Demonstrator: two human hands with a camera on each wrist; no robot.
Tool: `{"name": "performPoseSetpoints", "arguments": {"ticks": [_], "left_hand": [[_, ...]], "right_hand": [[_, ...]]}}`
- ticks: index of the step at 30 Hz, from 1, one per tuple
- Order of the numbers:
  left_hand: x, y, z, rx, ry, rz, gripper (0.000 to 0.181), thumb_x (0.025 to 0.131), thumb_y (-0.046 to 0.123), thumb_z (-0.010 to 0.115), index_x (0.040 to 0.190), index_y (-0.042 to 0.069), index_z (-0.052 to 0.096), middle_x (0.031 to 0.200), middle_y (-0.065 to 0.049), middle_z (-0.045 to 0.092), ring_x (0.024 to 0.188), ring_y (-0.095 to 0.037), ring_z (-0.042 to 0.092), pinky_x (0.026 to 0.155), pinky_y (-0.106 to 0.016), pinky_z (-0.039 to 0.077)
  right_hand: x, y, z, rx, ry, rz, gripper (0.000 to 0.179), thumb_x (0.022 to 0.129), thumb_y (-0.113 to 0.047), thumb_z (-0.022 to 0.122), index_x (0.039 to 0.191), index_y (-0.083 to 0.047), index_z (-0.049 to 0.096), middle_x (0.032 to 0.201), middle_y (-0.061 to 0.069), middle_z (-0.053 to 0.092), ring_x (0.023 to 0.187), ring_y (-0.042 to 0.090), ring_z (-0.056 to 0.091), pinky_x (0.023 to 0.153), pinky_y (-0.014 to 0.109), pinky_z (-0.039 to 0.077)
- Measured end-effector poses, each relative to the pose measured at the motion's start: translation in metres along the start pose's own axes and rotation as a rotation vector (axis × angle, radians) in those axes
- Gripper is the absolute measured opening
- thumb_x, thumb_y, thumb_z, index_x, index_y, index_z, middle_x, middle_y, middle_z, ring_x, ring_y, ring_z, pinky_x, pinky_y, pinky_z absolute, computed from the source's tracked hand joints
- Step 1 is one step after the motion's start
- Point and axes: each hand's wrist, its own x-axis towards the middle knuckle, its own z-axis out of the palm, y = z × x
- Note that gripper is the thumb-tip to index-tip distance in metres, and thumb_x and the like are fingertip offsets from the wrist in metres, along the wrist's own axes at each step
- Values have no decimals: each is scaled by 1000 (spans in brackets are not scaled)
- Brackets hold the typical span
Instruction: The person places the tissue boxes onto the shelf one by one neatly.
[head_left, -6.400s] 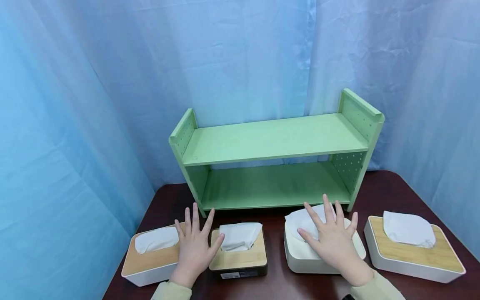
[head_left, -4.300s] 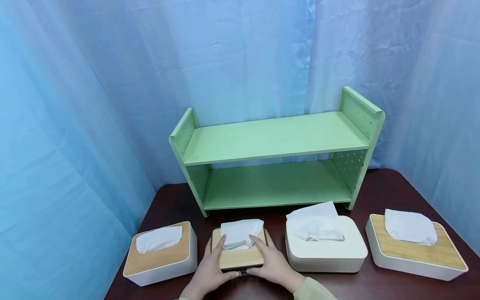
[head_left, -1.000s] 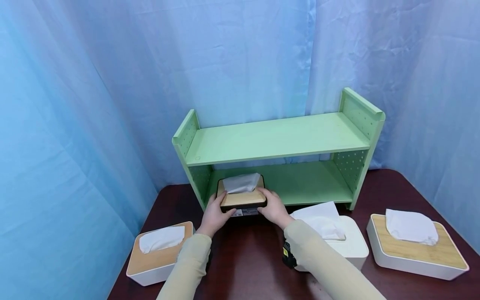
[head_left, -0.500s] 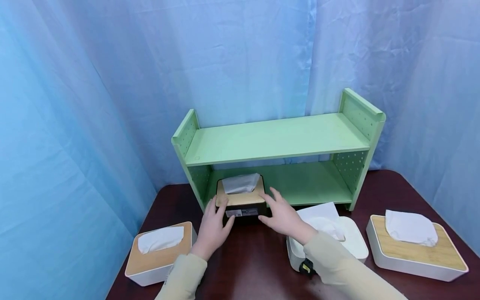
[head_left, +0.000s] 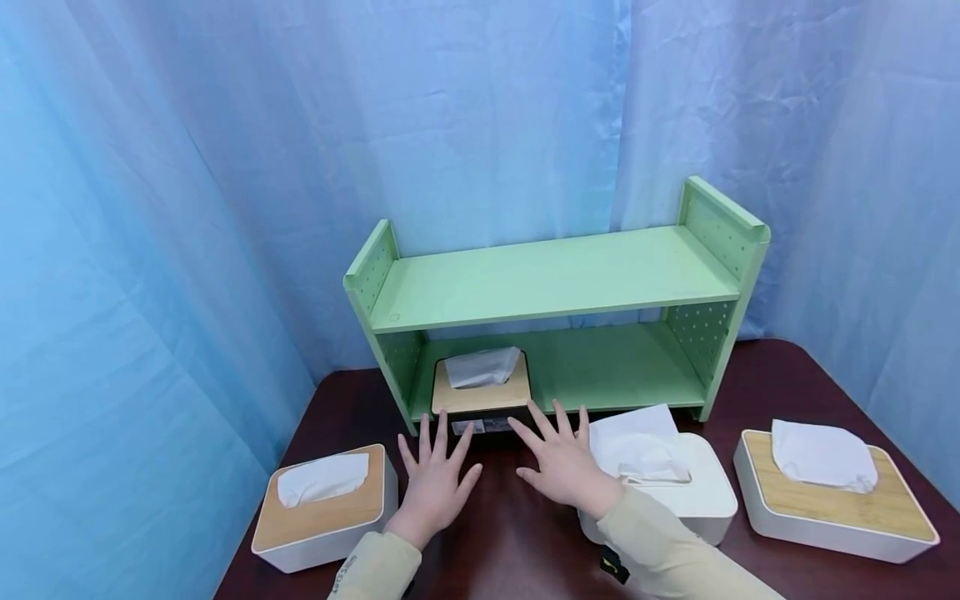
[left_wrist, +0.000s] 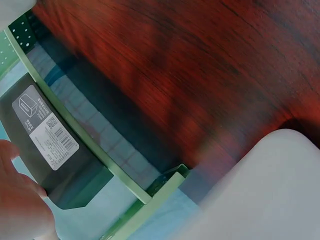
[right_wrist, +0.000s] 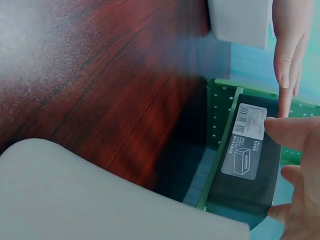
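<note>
A black tissue box [head_left: 482, 396] with a light wooden lid and a white tissue on top sits at the left end of the green rack's lower shelf [head_left: 600, 367]. Its labelled front [left_wrist: 47, 130] faces me. Both hands hover in front of it with fingers spread. The left hand [head_left: 435, 487] is nearest its lower left corner and holds nothing. My right hand [head_left: 562, 462], also holding nothing, is near its lower right, left of a white tissue box [head_left: 697, 492]. Whether any fingertip still touches the black box is hard to tell.
On the left of the dark wooden table [head_left: 510, 558] lies a white tissue box with a tan lid [head_left: 322, 512]. Another with a bamboo lid [head_left: 832, 496] lies at the right. The rack's upper shelf [head_left: 555, 279] is above, with a blue curtain [head_left: 480, 125] behind.
The black tissue box went from the table onto the lower shelf, carried by both hands. The hands have since let go, spread their fingers and drawn back slightly toward me.
</note>
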Motion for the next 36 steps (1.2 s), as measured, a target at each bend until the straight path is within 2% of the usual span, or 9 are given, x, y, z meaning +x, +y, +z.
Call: {"name": "performPoseSetpoints", "arguments": {"ticks": [6,12,16,23,30,36], "left_hand": [[3,-4,0,-13,-3,-8,57,96,46,47,147,21,38,157,-21,15,143,-46,4,103,-73,0],[13,-10,-7,-38,-8,-5,59,95,49,47,146,21,38,156,-20,18,142,-49,4,104,-73,0],[22,-16,-10,-45,-42,-7,60,95,52,44,147,21,37,156,-18,18,142,-49,3,104,-72,-1],[35,-24,-7,-46,-77,-36,61,95,52,44,148,23,34,158,-14,15,143,-46,1,105,-70,-4],[46,-29,-6,-53,-80,-44,64,95,52,45,149,22,31,158,-14,14,143,-46,1,105,-70,-6],[55,-34,-5,-16,-101,-45,67,95,57,39,151,23,26,159,-13,13,143,-45,2,105,-70,-7]], "right_hand": [[8,-4,-2,-26,-83,41,65,88,-48,61,145,-26,40,155,12,27,140,49,17,105,72,2],[20,-4,-7,-36,-148,81,65,90,-55,54,146,-27,38,156,9,26,141,48,12,105,72,-2],[29,0,-4,-50,-164,93,66,91,-59,48,148,-28,35,157,6,23,142,48,9,105,71,-6],[42,0,-6,-46,-207,132,68,92,-61,43,149,-28,30,158,5,19,142,48,6,105,70,-8],[52,2,-3,-27,-228,157,69,92,-63,40,151,-31,23,159,3,15,143,47,3,105,69,-11],[60,5,-4,-27,-246,164,69,93,-62,39,151,-30,24,159,3,16,142,47,6,105,69,-10]]}}
